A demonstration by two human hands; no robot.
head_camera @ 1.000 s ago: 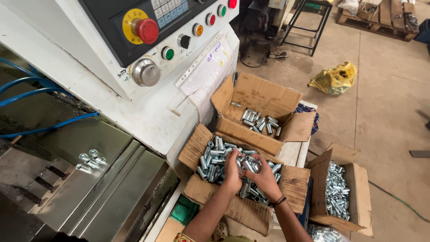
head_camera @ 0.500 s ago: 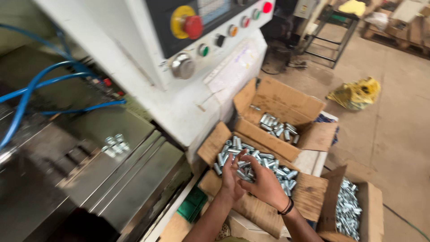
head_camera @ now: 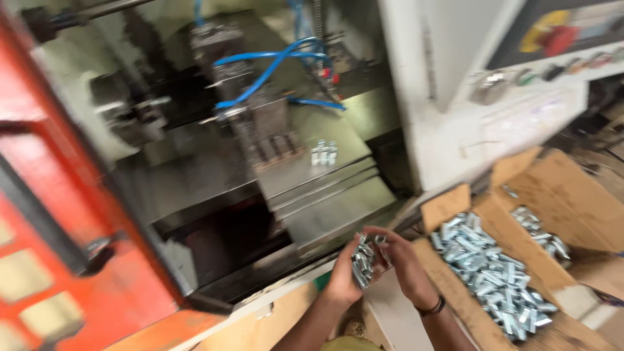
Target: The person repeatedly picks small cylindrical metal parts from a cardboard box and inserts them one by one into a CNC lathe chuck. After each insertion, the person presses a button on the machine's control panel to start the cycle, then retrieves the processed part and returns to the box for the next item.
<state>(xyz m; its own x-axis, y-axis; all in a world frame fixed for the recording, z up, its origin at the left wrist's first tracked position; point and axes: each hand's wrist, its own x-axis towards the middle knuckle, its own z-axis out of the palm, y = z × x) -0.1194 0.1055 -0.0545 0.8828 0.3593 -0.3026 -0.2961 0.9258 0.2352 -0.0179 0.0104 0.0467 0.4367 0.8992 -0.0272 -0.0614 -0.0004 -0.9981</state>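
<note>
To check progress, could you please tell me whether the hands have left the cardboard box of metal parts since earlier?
Yes. Both hands have lifted out of the cardboard box, leftward toward the machine, holding metal parts.

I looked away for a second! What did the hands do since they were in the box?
Both hands rose out of the open cardboard box of small silvery metal fittings. The left hand now cups a bunch of shiny fittings, with the right hand alongside. The box stays full beside the machine.
</note>
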